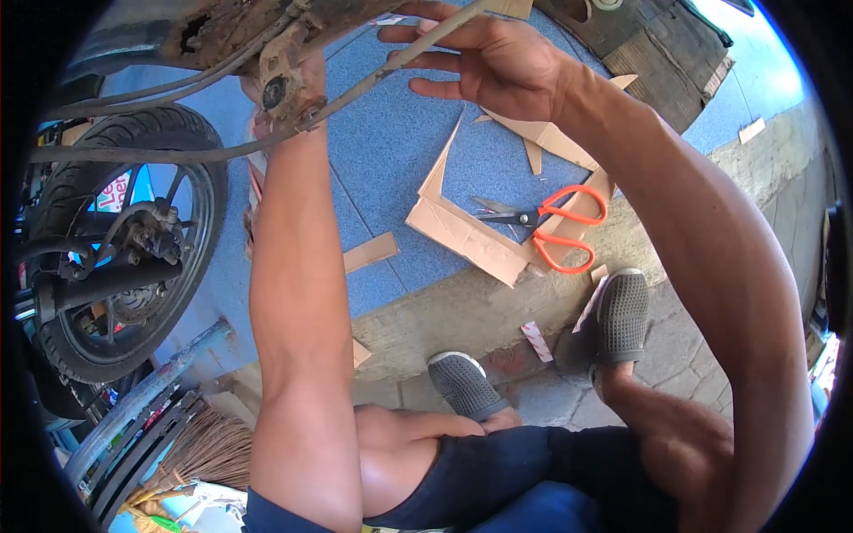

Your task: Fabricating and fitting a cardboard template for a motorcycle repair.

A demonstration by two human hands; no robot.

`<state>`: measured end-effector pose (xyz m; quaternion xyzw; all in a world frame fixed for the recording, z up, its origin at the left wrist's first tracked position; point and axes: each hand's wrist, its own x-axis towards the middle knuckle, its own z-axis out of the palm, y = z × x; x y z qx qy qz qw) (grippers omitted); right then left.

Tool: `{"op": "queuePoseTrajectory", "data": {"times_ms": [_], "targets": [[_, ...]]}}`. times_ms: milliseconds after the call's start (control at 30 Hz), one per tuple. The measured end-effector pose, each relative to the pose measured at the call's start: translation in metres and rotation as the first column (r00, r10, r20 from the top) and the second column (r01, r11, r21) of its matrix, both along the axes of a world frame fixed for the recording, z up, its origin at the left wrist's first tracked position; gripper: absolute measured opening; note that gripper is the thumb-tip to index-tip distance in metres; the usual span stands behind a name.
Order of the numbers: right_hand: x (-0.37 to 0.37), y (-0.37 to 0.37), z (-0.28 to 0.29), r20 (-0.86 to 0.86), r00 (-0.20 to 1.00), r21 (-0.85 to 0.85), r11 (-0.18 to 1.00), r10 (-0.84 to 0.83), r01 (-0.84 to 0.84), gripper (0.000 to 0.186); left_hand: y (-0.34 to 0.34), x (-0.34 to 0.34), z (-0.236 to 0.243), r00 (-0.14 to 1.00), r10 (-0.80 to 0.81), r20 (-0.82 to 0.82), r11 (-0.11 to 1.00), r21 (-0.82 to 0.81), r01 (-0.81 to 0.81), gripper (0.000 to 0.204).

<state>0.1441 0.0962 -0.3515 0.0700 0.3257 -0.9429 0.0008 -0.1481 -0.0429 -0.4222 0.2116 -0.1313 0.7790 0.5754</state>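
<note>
Right hand (pixel 514 71) splayed beside the cable (pixel 360 89), seemingly empty; left hand (pixel 314 78) mostly hidden behind the rusty bracket (pixel 278 60), grip unclear — cardboard (pixel 471 235) apparently cut, scissors (pixel 525 218) laid down over blue tiles (pixel 382 151), bracket work seemingly unfinished.

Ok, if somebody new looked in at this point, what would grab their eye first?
Probably the orange-handled scissors, bright against the blue surface, lying among cardboard pieces right of centre. Next, the large black wheel at the left and the rusty metal part across the upper left, with the left hand partly hidden behind it. The right hand is spread at the top, its fingers crossed by a cable.
</note>
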Motion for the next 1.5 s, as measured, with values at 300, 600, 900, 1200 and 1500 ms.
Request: {"op": "queuePoseTrajectory", "data": {"times_ms": [300,600,900,1200,1500], "targets": [[-0.011,-0.005,0.011,0.159,0.954,0.231,0.949,-0.255,0.215,0.04,0.011,0.061,0.048,0.989,0.144,0.024,0.989,-0.031,-0.143,0.053],[-0.02,-0.008,0.0,0.126,0.958,0.065,0.966,-0.259,0.252,0.022,-0.002,0.071,0.03,0.901,-0.005,0.433,0.996,-0.078,0.044,0.056],[-0.029,-0.007,0.014,0.097,0.953,0.019,0.957,-0.289,0.288,0.022,-0.007,0.043,0.01,0.928,0.333,-0.168,0.92,-0.16,-0.359,0.08],[-0.024,-0.004,0.008,0.162,0.949,-0.008,0.961,-0.272,0.277,0.022,0.008,0.067,0.031,0.953,0.197,-0.23,0.98,0.027,-0.196,0.051],[-0.001,-0.019,0.028,0.328,0.937,0.613,0.782,-0.121,-0.113,0.035,-0.026,0.04,-0.002,0.962,0.272,-0.015,0.95,-0.157,-0.271,0.075]]}}
